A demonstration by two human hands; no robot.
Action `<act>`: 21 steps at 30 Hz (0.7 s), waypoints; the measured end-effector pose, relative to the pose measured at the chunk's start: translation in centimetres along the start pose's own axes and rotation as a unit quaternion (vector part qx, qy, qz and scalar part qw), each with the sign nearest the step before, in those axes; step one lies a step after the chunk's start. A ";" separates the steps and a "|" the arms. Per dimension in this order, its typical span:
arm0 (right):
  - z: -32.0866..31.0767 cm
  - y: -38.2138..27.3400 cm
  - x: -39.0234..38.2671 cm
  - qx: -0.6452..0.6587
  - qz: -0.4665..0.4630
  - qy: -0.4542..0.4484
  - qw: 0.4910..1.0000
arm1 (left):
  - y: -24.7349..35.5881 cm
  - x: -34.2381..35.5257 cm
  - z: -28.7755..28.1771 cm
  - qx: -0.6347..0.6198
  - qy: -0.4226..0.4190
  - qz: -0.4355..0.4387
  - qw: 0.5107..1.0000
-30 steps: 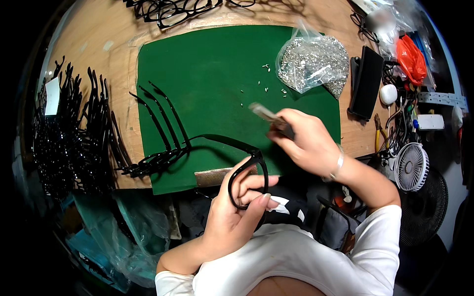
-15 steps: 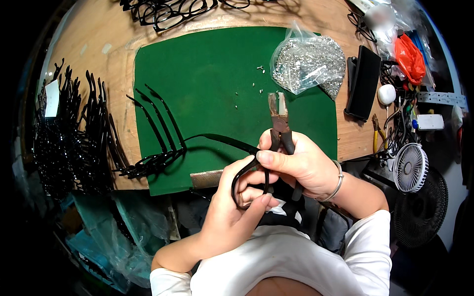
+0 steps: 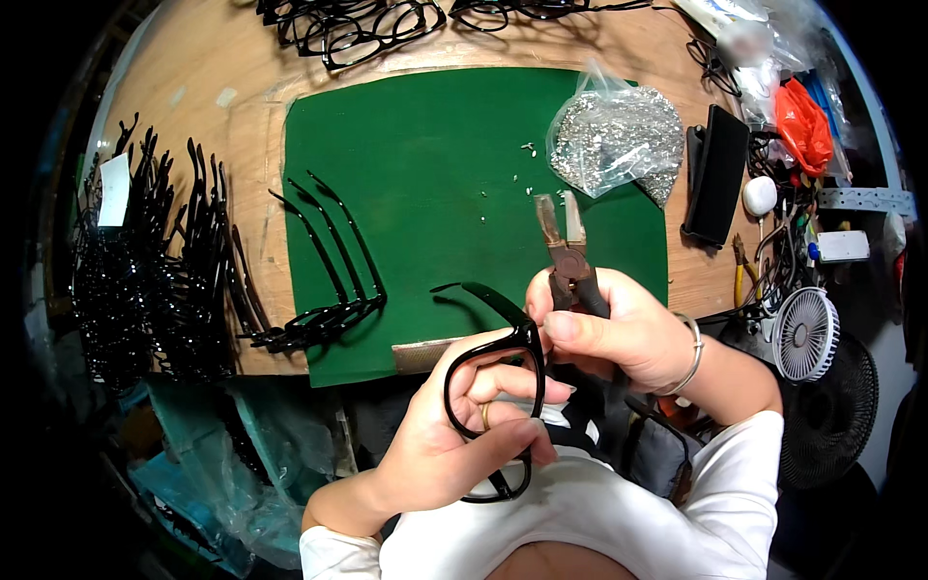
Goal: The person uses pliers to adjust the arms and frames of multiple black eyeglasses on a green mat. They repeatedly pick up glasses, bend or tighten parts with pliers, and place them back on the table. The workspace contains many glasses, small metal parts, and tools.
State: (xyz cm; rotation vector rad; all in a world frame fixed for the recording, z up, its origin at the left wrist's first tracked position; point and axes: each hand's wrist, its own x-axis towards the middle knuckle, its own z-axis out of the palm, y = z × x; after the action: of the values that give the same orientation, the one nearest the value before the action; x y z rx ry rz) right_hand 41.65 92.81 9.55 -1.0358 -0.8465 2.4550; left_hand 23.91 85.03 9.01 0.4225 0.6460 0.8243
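A black eyeglass frame (image 3: 527,334) is in my left hand (image 3: 440,420), whose fingers pass through and around one rim. One of its temple arms (image 3: 496,302) stretches up and left over the green mat; the second rim hangs low, in front of my white shirt. My right hand (image 3: 628,333) is wrapped around pliers (image 3: 571,263). Their jaws point away from me, spread apart with nothing between them. The right thumb is close beside the frame's hinge corner; whether it touches cannot be made out. To the left, several black glasses frames (image 3: 324,324) lie on the mat with temple arms raised.
A clear bag of tiny metal parts (image 3: 614,135) rests on the green mat (image 3: 406,164), with loose pieces near it. Many black frames (image 3: 150,280) crowd the left, others (image 3: 382,34) the far edge. At right are a black case (image 3: 715,176) and a small fan (image 3: 805,333).
The eyeglass frame has turned, so both rims now show and its temple arm looks shorter. The pliers' jaws have spread wider. Both hands appear slightly lower and further right.
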 end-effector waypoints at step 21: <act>0.3 1.2 1.1 -0.202 -0.053 0.067 0.976 | -0.7 0.1 -0.4 0.058 0.053 0.013 0.997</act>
State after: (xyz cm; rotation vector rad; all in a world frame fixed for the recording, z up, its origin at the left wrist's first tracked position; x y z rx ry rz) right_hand 40.61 92.38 8.33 -1.2359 -1.3523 2.1429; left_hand 24.11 84.71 8.24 0.4960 0.7902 0.8399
